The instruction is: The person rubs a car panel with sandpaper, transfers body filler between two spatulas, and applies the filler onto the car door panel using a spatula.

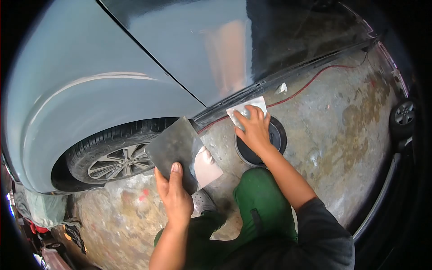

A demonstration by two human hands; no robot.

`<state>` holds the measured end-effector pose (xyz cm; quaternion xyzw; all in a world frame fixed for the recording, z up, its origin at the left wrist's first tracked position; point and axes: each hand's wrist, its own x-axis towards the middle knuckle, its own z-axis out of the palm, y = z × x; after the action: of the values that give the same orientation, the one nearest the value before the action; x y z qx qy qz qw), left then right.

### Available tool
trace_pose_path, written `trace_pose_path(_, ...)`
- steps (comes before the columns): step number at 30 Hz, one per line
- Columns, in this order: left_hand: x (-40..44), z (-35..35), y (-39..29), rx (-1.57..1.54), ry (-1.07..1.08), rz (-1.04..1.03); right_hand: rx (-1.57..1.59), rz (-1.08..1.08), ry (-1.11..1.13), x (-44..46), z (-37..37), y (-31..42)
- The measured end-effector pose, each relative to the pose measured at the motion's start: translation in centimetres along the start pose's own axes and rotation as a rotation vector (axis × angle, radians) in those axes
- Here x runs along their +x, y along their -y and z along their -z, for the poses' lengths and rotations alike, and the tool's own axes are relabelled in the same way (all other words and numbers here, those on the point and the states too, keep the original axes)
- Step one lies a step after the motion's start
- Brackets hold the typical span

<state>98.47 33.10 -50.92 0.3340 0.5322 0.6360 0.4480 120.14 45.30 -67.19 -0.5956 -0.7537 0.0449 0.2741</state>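
A flat grey rectangular plate [173,146] is gripped in my left hand [175,195], with the thumb pressed on its top face. Smooth pinkish-white paste [206,166] lies on the plate's right corner. My right hand [257,130] has its fingers on a thin pale rectangular sheet [234,116], whose exact kind I cannot make out. That hand is over a round black tub [280,137] on the floor, partly hiding it. Beyond both hands stands a blue-grey car door [180,45] with a beige smeared patch [227,58] on it.
A car wheel [121,162] sits under the fender to the left. A red hose [310,83] runs along the sill. There is a crumpled white scrap [281,88] on the stained concrete floor [333,121]. Another wheel [403,113] shows at the far right.
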Motion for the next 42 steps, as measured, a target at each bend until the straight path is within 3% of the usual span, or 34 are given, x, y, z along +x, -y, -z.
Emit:
trace_pose_path(3, 0.0, 0.2, 0.9, -0.06, 0.022, 0.048, 0.13, -0.073, 0.027, -2.8, 2.8, 0.5)
trace_pose_path(6, 0.7, 0.7, 2.5, -0.1, 0.052, 0.101, 0.622, -0.201, 0.09, -4.9, 5.1, 1.1)
trace_pose_path(9, 0.7, -0.1, 3.2, -0.169, 0.054, 0.176, 1.009, -0.126, 0.166, -5.8, 9.4, 2.9)
trace_pose_path(12, 0.3, -1.4, 3.4, -0.234, 0.051, 0.284, 1.271, 0.088, 0.285, -6.3, 13.2, 5.0)
trace_pose_path(15, -0.4, -2.6, 2.7, -0.271, 0.037, 0.36, 1.193, 0.303, 0.382, -6.2, 15.5, 6.4)
trace_pose_path(16, -0.6, -2.9, 2.4, -0.282, 0.032, 0.377, 1.023, 0.348, 0.373, -5.9, 15.8, 6.7)
trace_pose_path(21, -0.9, -1.6, 3.0, -0.304, 0.025, 0.397, 0.667, 0.243, 0.419, -5.9, 15.8, 5.5)
trace_pose_path(24, -1.0, -1.4, 0.1, -0.357, 0.075, 0.311, 0.222, 0.155, 0.276, -4.9, 14.7, 3.1)
trace_pose_path(26, -0.5, -0.7, 0.1, -0.179, 0.132, 0.189, 0.151, 0.133, 0.057, -3.0, 14.7, 3.0)
trace_pose_path(30, -0.9, 0.2, 2.1, 0.544, 0.404, 0.146, -0.009, 0.212, -0.281, 3.6, 17.7, 7.4)
trace_pose_path(32, -1.1, 0.3, 3.8, 0.609, 0.489, 0.122, -0.036, 0.268, -0.361, 6.5, 18.2, 9.6)
trace_pose_path(35, -1.2, -0.7, 1.3, 0.783, 0.545, 0.256, -0.078, 0.32, -0.451, 9.5, 18.7, 11.8)
trace_pose_path(40, -1.3, -0.2, 1.3, 0.943, 0.592, 0.165, -0.157, 0.369, -0.564, 12.3, 18.1, 12.7)
trace_pose_path(42, -1.3, 0.2, 1.6, 1.072, 0.668, 0.118, -0.14, 0.34, -0.485, 11.9, 17.1, 12.4)
